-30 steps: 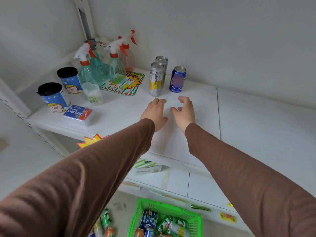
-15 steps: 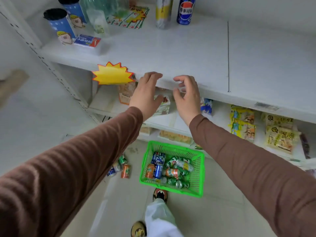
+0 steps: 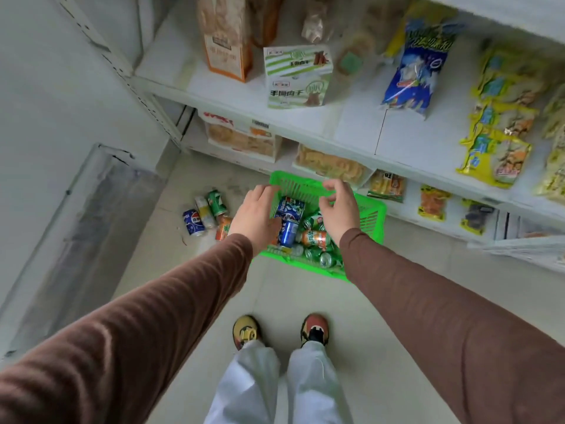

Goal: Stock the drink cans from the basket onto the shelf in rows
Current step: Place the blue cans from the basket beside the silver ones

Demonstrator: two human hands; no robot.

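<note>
left hand (image 3: 256,214): above left side of green plastic basket (image 3: 371,220), fingers loosely spread, grip wide, holds nothing
right hand (image 3: 337,209): above basket middle, fingers half curled and apart, grip wide and holding nothing, cannot tell if touching cans
basket: on pale tiled floor (image 3: 293,298), just in front of lowest shelf, feet in patterned shoes (image 3: 315,330) near it
drink cans in basket (image 3: 313,238): lying on sides in a heap; blue can (image 3: 289,232) between the hands, orange can beside it, green cans toward near rim
loose cans on floor (image 3: 208,215): left of basket, small cluster, blue, white, green and orange, all lying down
white metal shelf (image 3: 351,130): carries green-and-white striped snack boxes (image 3: 298,76), orange-and-white carton (image 3: 227,41), blue snack bag (image 3: 419,62), yellow snack packs (image 3: 501,130)
lower shelf: clear packs of pale snacks, partly hidden by basket and hands
sleeves: brown knit, both arms reach down
</note>
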